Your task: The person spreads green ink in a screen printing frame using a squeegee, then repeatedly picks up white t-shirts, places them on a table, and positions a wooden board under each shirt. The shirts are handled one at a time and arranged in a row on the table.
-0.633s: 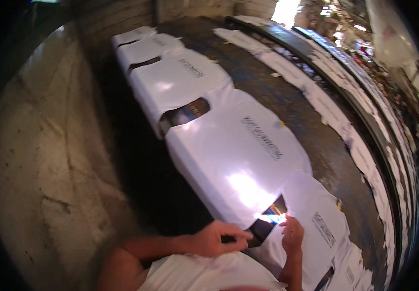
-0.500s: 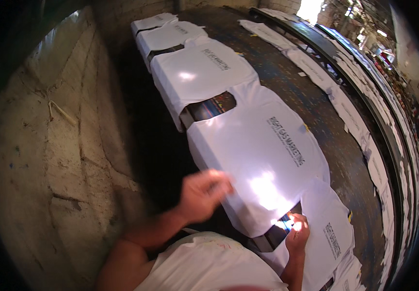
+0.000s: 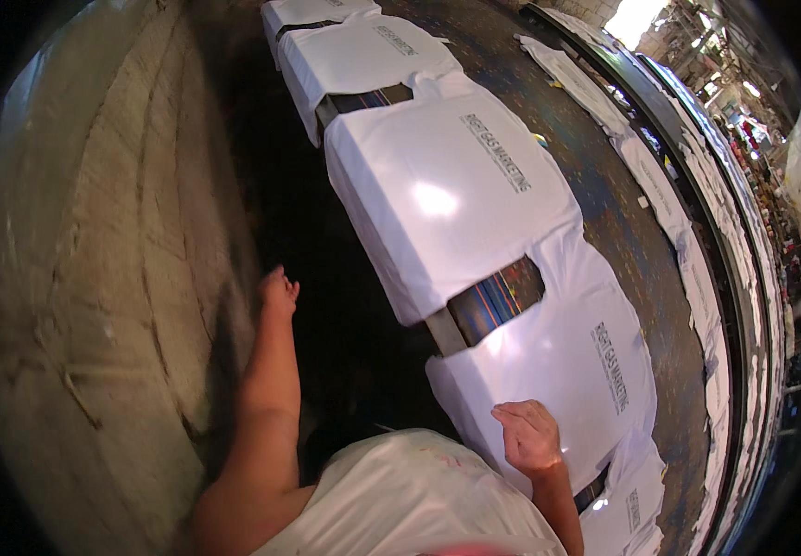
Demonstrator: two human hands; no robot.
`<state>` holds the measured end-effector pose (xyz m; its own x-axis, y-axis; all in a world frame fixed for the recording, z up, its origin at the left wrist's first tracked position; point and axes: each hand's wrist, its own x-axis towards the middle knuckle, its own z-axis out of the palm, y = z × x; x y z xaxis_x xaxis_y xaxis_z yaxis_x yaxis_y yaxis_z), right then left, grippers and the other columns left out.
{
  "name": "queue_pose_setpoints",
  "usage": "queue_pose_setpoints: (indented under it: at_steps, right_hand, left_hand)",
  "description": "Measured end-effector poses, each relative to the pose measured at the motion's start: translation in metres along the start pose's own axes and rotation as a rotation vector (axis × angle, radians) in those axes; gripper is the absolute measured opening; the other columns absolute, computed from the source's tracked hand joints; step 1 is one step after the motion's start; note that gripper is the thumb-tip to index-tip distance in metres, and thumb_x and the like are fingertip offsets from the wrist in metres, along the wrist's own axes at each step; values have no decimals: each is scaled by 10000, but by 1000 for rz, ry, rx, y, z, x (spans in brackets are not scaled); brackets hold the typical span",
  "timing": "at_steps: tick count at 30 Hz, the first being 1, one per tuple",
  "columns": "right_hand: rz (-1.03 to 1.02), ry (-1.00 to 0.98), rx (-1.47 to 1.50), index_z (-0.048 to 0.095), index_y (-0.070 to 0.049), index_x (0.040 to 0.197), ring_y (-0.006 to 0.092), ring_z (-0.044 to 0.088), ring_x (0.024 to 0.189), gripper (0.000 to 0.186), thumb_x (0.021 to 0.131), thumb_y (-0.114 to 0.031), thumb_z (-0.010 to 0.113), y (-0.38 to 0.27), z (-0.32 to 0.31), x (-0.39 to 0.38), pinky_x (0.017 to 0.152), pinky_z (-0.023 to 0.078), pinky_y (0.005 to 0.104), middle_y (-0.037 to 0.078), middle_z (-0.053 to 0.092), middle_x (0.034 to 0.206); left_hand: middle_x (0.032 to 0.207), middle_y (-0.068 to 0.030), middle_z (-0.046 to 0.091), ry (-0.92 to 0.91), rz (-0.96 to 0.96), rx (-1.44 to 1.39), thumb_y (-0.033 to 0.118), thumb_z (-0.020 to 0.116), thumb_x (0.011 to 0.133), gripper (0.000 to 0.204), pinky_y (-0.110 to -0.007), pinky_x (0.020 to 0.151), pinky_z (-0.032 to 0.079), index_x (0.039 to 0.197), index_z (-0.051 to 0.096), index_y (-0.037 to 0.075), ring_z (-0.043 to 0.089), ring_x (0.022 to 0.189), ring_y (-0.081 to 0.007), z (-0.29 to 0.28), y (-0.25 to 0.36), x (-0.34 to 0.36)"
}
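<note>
A row of white printed T-shirts (image 3: 439, 232) lies on long boards, with dark striped board surface (image 3: 494, 303) showing between them. My left hand (image 3: 278, 289) is held out over the dark gap beside the row, fingers apart and holding nothing. Over the body of the nearer shirt (image 3: 549, 347), my right hand (image 3: 528, 435) has its fingers curled and close together; anything inside them is hidden.
A speckled dark table (image 3: 609, 185) carries the row. Beyond it, a narrow strip of white cloth (image 3: 651, 195) and further dark rails with white pieces (image 3: 734, 259) run lengthwise. A rough concrete wall (image 3: 95, 241) stands on my left, with a dark gap below the boards.
The shirts have slid down in view as I moved along the row. My left hand has swung left off the shirts and opened. My right hand has left the striped opening it was touching.
</note>
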<state>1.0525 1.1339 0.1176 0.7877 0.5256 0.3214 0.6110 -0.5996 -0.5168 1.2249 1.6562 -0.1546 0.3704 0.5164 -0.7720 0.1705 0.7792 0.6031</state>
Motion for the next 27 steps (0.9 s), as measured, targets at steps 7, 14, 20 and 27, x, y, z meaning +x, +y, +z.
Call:
queue_pose_setpoints:
  at_steps: [7,14,20,27]
  right_hand:
    - [156,146,-30,737,-40,1029,337,732,861,266,824,115,668,14,29,84,783,603,438,136,757,1002]
    - [310,249,-45,732,-24,994,324,743,908,200,864,117,674,59,46,130,839,599,428,149,763,997]
    - [543,518,34,728,-4,998,274,730,907,182,866,122,730,113,63,174,841,587,366,132,739,984]
    - [431,444,-31,739,-8,1038,281,692,820,219,850,104,743,131,87,304,739,555,375,133,717,927]
  left_hand:
    - [1124,-63,690,-29,-72,240,133,683,1039,333,-385,890,605,1371,652,125,674,923,-202,-19,4,85]
    - [1240,-78,677,-91,-34,404,110,716,1006,579,-411,988,604,1560,554,156,680,984,-219,31,75,117]
    - [1141,-90,708,-275,141,463,97,737,985,524,-381,871,611,1493,610,127,678,899,-206,159,158,144]
    - [1052,-95,733,-291,311,515,80,732,989,308,-371,771,610,1296,710,52,681,795,-204,266,214,185]
